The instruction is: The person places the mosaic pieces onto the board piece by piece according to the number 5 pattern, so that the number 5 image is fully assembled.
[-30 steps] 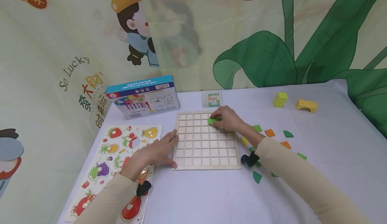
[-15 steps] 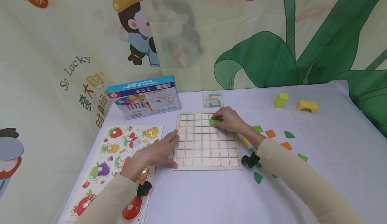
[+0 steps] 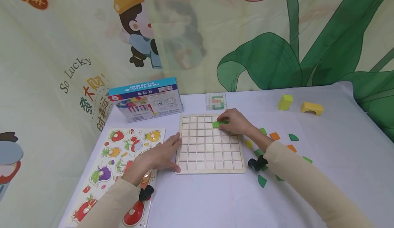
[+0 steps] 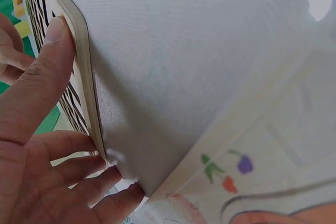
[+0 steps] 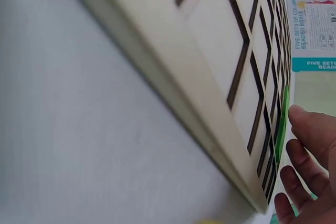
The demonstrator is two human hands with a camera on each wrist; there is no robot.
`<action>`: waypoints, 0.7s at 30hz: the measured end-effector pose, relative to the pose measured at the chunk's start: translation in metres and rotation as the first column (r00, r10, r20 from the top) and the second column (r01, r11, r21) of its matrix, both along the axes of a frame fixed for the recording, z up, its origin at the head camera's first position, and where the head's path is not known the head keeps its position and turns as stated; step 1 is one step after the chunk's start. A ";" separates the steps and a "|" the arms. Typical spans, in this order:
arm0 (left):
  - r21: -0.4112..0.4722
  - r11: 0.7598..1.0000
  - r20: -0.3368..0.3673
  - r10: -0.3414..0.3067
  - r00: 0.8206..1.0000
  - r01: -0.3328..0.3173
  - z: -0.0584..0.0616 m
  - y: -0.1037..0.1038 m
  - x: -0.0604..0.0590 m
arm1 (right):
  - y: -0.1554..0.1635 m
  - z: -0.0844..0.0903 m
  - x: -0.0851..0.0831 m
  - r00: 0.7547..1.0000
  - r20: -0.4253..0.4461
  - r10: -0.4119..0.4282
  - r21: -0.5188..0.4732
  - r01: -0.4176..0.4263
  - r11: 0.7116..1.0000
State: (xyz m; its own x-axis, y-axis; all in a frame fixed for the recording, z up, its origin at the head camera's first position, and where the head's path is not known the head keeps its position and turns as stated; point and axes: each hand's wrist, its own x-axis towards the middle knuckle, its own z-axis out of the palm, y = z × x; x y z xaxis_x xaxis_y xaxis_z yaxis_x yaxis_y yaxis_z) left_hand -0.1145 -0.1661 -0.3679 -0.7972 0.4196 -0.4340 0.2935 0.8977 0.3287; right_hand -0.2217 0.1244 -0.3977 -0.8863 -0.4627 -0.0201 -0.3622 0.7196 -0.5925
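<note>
White-clothed table (image 3: 338, 159) under everything, cartoon-printed curtain (image 3: 261, 33) behind. Nearest, left of the wooden grid board (image 3: 210, 144): fruit puzzle (image 3: 120, 163), partly under the left forearm. Left hand (image 3: 160, 154) flat, fingers straight and relaxed, thumb and fingertips (image 4: 55, 30) pressed against the grid board's left edge, holding nothing. Just right of the grid board's near corner: loose green, orange and yellow tiles (image 3: 275, 135), scattered on the cloth beside the right sleeve. On the grid board itself, near its far edge: green tile (image 3: 216, 124), lying over a cell in the second row, pinched by the curled fingers of the right hand (image 3: 235, 121); from the right wrist, only its thin green edge (image 5: 284, 121) showing beside the fingertips. Beyond the grid board's far edge: small pattern card (image 3: 216, 101). Farther left of that: blue toy box (image 3: 146, 98). Well off to the grid board's far right: two yellow blocks (image 3: 285, 102).
</note>
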 end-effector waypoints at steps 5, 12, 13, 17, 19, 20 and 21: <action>0.002 1.000 -0.003 -0.002 1.000 0.002 0.000 0.001 0.000 | 0.021 0.010 0.002 0.998 0.050 -0.046 -0.042 0.048 0.998; 0.012 1.000 0.011 0.003 1.000 -0.003 0.002 0.001 0.000 | 0.059 0.020 0.008 0.991 0.083 -0.102 -0.026 0.105 0.994; 0.013 1.000 0.013 0.005 1.000 -0.005 0.002 0.001 0.000 | 0.065 0.020 0.009 0.991 0.082 -0.101 -0.023 0.103 0.994; 0.018 1.000 0.014 0.003 1.000 -0.003 0.003 0.001 0.000 | 0.090 0.020 0.013 0.987 0.110 -0.118 0.002 0.118 0.993; 0.019 1.000 0.013 0.002 1.000 -0.002 0.003 0.002 0.000 | 0.102 0.018 0.015 0.982 0.130 -0.138 0.020 0.136 0.990; 0.018 1.000 0.015 0.001 1.000 -0.001 0.003 0.002 0.000 | 0.108 0.016 0.017 0.978 0.142 -0.150 0.028 0.148 0.989; 0.016 1.000 0.016 0.000 1.000 -0.001 0.003 0.002 0.000 | 0.113 0.015 0.018 0.976 0.149 -0.160 0.037 0.156 0.987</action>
